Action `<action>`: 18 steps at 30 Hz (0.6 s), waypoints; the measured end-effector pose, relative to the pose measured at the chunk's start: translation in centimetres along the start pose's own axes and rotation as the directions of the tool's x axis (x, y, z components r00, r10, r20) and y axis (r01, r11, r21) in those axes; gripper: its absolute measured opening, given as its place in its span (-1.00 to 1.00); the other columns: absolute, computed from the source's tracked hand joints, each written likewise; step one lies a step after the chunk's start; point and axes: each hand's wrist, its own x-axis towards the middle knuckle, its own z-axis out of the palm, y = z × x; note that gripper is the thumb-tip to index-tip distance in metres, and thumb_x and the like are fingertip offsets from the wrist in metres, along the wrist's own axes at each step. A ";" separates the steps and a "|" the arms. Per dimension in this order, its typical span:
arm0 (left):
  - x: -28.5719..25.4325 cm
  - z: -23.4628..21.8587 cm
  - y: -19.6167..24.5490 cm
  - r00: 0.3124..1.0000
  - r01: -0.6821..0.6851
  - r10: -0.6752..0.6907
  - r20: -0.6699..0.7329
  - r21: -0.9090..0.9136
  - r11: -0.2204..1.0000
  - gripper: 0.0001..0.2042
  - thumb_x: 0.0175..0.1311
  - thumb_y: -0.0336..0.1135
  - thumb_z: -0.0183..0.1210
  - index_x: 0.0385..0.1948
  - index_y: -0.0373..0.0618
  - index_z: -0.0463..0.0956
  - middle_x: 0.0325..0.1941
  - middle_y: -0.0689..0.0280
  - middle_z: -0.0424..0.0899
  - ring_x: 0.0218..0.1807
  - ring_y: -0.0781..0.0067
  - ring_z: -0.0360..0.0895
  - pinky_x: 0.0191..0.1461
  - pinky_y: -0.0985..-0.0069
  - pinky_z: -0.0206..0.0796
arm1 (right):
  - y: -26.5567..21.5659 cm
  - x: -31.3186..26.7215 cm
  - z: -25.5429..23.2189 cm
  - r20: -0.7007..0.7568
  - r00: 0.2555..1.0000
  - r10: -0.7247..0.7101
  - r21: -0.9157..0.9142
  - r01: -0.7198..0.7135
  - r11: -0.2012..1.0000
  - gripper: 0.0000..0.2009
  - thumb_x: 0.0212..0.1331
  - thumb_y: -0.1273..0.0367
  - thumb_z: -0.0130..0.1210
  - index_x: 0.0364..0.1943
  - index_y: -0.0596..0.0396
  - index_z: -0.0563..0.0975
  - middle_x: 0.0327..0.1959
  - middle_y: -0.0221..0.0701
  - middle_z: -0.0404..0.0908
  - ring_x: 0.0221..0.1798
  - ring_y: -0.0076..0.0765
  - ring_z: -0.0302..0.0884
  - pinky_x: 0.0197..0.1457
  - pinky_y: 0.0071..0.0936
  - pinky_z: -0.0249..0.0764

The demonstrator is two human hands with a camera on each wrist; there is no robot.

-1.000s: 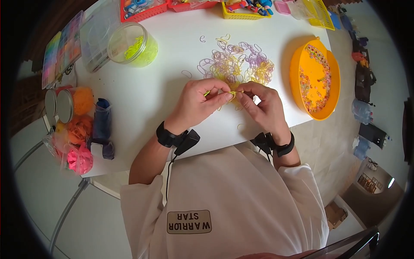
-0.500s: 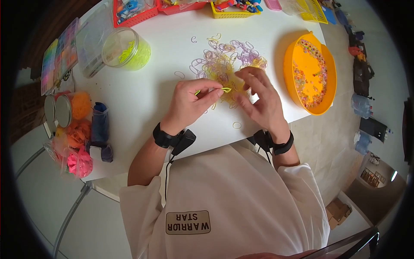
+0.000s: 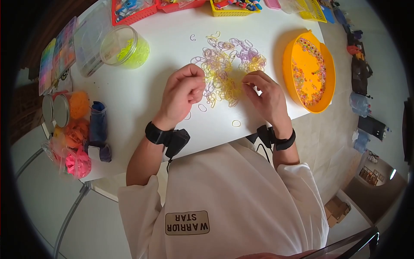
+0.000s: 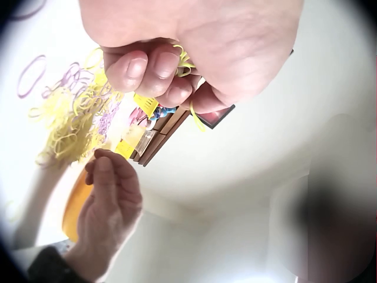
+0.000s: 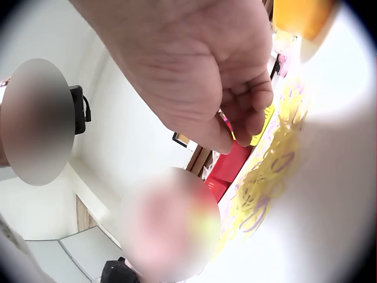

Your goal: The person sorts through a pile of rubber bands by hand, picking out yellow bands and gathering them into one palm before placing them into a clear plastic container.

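Note:
My left hand [image 3: 182, 93] is raised at the left side of a loose pile of yellow and purple loom bands [image 3: 224, 73]. Its fingers curl round yellow-green loom bands [image 4: 185, 62], and one loop hangs below the fingertips in the left wrist view. At the right side of the pile, my right hand [image 3: 265, 95] has its thumb and fingertips together. A bit of yellow shows between them, looking like a single loom band [image 5: 233, 135], mostly hidden by the fingers. The two hands are apart, with the pile between and beyond them.
An orange tray [image 3: 289, 73] of small beads stands on the right. At the left are a clear jar [image 3: 144, 54] of neon bands, lidded jars [image 3: 61, 111] and a pink bundle [image 3: 78, 162]. Red [image 3: 136, 17] and yellow baskets [image 3: 235, 13] line the far edge. A stray band [image 3: 236, 124] lies near the front.
The hands, together at the yellow-green bands a second ago, have parted. The right hand let go, opened over the pile, then brought its fingertips together; the left drew away leftward with the bands.

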 end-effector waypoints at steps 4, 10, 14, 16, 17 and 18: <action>-0.2 0.4 0.7 1.000 0.008 -0.008 0.006 -0.102 0.995 -0.88 0.20 -0.30 -0.05 -0.50 -0.08 0.29 -0.39 0.25 0.47 -0.62 0.65 0.23 -0.52 0.65 0.15 | 0.1 -0.6 0.2 0.023 0.998 -0.054 -0.065 0.055 0.996 -0.85 0.02 0.46 0.24 -0.29 0.13 0.59 -0.25 -0.33 0.59 -0.26 -0.12 0.58 -0.19 -0.30 0.53; 0.0 -1.1 0.5 0.998 -0.012 -0.005 -0.063 -0.270 0.963 -0.88 0.14 -0.34 0.01 -0.53 -0.07 0.28 -0.36 0.24 0.47 -0.52 0.53 0.38 -0.42 0.67 0.25 | 0.5 -0.7 1.4 0.080 0.996 -0.045 -0.121 0.055 0.991 -0.83 0.01 0.43 0.26 -0.29 0.12 0.60 -0.32 -0.33 0.54 -0.24 -0.13 0.54 -0.17 -0.28 0.50; 0.3 -1.5 0.0 0.997 -0.054 0.035 -0.074 -0.277 0.959 -0.90 0.13 -0.39 0.02 -0.52 -0.09 0.28 -0.39 0.27 0.45 -0.50 0.48 0.42 -0.41 0.67 0.30 | 0.3 -0.6 1.1 0.072 0.997 0.017 -0.057 -0.013 0.998 -0.85 0.05 0.44 0.23 -0.28 0.15 0.59 -0.32 -0.31 0.57 -0.30 -0.14 0.57 -0.21 -0.32 0.51; 0.4 -1.7 -0.1 0.998 -0.049 0.038 -0.044 -0.281 0.958 -0.91 0.13 -0.40 0.02 -0.50 -0.08 0.29 -0.42 0.29 0.44 -0.52 0.50 0.41 -0.44 0.68 0.29 | -0.1 -0.6 0.5 0.066 0.993 0.093 0.009 -0.094 0.996 -0.85 0.09 0.45 0.21 -0.26 0.17 0.59 -0.32 -0.30 0.58 -0.34 -0.17 0.58 -0.24 -0.36 0.50; 0.4 -1.8 -0.1 0.999 -0.040 0.033 -0.030 -0.288 0.957 -0.92 0.12 -0.41 0.02 -0.50 -0.08 0.30 -0.44 0.29 0.45 -0.53 0.49 0.41 -0.44 0.67 0.28 | -0.2 -0.5 0.1 0.072 0.990 0.118 0.041 -0.122 0.992 -0.85 0.10 0.45 0.20 -0.24 0.17 0.59 -0.32 -0.29 0.60 -0.36 -0.20 0.59 -0.24 -0.38 0.50; 0.4 -1.9 0.0 1.000 -0.030 0.027 -0.016 -0.295 0.955 -0.93 0.11 -0.41 0.01 -0.51 -0.07 0.30 -0.46 0.28 0.46 -0.55 0.48 0.40 -0.45 0.65 0.28 | -0.4 -0.4 -0.3 0.079 0.986 0.144 0.073 -0.150 0.986 -0.84 0.12 0.45 0.19 -0.21 0.18 0.59 -0.32 -0.28 0.62 -0.38 -0.22 0.59 -0.25 -0.40 0.49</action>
